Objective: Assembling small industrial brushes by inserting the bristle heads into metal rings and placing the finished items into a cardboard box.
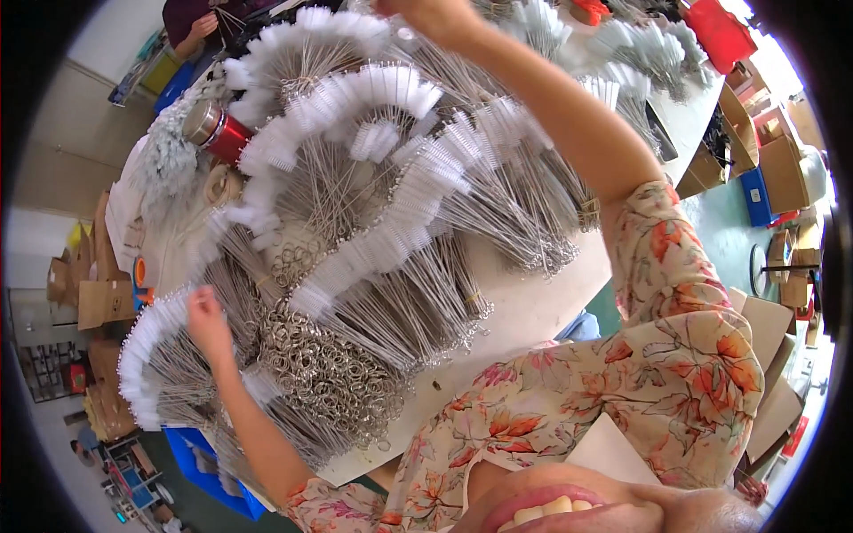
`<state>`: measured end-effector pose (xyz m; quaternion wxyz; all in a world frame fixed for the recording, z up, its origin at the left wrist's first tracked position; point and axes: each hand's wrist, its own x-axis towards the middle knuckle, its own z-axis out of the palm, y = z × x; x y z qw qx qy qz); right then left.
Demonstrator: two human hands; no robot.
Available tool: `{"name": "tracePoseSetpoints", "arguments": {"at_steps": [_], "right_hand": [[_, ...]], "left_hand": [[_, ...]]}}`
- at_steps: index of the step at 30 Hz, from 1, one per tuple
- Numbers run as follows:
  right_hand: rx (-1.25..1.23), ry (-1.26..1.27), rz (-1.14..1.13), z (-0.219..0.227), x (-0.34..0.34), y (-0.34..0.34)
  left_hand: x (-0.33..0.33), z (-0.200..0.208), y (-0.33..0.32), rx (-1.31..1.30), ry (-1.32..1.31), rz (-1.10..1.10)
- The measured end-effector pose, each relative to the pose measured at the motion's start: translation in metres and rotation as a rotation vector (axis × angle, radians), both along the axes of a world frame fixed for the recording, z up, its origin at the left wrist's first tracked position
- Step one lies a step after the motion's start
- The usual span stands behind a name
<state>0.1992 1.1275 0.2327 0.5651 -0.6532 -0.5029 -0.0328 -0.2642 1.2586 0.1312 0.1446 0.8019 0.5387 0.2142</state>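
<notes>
White-bristled wire brushes [382,275] with thin twisted metal stems lie in fanned bundles across the table. My left hand [210,322] is over the bundle at the left, its fingers drawn together near the white bristles [147,346]. Whatever is in those fingers is too small to make out. My right arm reaches far across the table, and my right hand [431,16] is at the top edge of the view above the far brushes. Its fingers are partly cut off there. Between my arms lies a dense heap of small metal loops [329,373].
A red flask with a metal lid [218,133] and a roll of tape [222,184] stand among the brushes. Across the table, another person's hand [203,25] is near some wire stems. A blue bin [209,471] sits below the left edge; cardboard boxes [782,169] stand at right.
</notes>
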Motion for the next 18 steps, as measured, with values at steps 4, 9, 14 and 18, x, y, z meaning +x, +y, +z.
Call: {"name": "tracePoseSetpoints", "arguments": {"at_steps": [4,9,14,18], "right_hand": [[-0.346,-0.403,-0.385,-0.039,0.148,-0.029],[-0.916,-0.18,-0.196,-0.1,0.168,-0.069],[-1.089,0.063,-0.121,-0.1,0.152,-0.075],[-1.088,-0.033,-0.188,-0.079,0.146,-0.079]], "left_hand": [[0.0,-0.025,0.018,-0.025,0.355,-0.081],[-0.008,-0.021,0.001,-0.066,0.328,-0.059],[-0.007,-0.002,-0.019,0.036,0.454,-0.031],[-0.012,0.013,-0.026,0.097,0.034,0.038]]}}
